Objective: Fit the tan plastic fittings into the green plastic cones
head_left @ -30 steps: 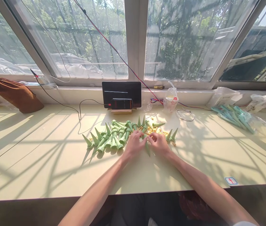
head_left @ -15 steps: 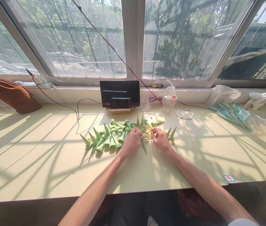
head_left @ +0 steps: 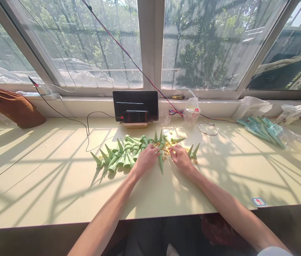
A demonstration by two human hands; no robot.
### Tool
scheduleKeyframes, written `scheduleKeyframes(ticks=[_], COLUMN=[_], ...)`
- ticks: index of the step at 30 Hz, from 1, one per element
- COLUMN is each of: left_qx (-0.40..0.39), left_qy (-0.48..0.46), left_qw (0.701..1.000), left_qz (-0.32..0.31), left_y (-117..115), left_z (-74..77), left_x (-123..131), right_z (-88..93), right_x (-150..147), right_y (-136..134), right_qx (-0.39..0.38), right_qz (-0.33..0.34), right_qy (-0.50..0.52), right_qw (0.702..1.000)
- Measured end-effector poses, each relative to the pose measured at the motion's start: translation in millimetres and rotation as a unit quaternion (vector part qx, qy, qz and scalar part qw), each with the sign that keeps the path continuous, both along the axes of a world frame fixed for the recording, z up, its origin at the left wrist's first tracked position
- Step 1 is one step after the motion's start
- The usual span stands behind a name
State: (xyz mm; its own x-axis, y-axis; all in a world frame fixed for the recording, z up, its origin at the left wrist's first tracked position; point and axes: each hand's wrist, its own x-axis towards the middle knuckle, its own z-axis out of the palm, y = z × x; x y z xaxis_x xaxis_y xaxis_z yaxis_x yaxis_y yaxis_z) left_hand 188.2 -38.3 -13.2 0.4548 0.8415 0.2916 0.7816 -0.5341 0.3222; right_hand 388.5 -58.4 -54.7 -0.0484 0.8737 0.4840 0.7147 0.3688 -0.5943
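Observation:
My left hand (head_left: 147, 158) is closed at the fingertips around the top of a green plastic spike (head_left: 161, 164), whose point faces toward me. My right hand (head_left: 181, 158) hovers just right of it, thumb and fingers pinched over small yellow-orange pieces (head_left: 167, 153); what lies between those fingers is too small to make out. A pile of green spikes (head_left: 125, 156) spreads to the left of my left hand, some lying, some standing point up. Beyond my hands, more spikes (head_left: 158, 136) stand upright. Two spikes (head_left: 193, 152) stand just right of my right hand.
A black tablet (head_left: 135, 101) and a phone-like device (head_left: 136, 116) stand at the back by the window. Right of them are a plastic-wrapped cup (head_left: 192, 111), a coiled cable (head_left: 208, 128) and bagged teal items (head_left: 263, 131). A brown pouch (head_left: 14, 106) lies far left.
The spike in my left hand has shifted slightly left and now points more straight toward me. My right hand has barely moved.

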Motion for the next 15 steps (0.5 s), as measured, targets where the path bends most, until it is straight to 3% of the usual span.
scheduleKeyframes(ticks=[8, 15], left_qx=[0.059, 0.063], left_qy=[-0.199, -0.158], left_qw=[0.977, 0.972], left_qz=[-0.05, -0.162], left_y=[-5.3, -19.2], left_z=[-4.9, -7.7], left_x=[8.9, 19.5], right_z=[2.3, 3.7], right_x=[0.9, -1.9], right_y=[1.9, 2.0], right_qx=[-0.01, -0.041], right_qz=[0.029, 0.03], right_qy=[-0.056, -0.112], right_qw=[0.998, 0.992])
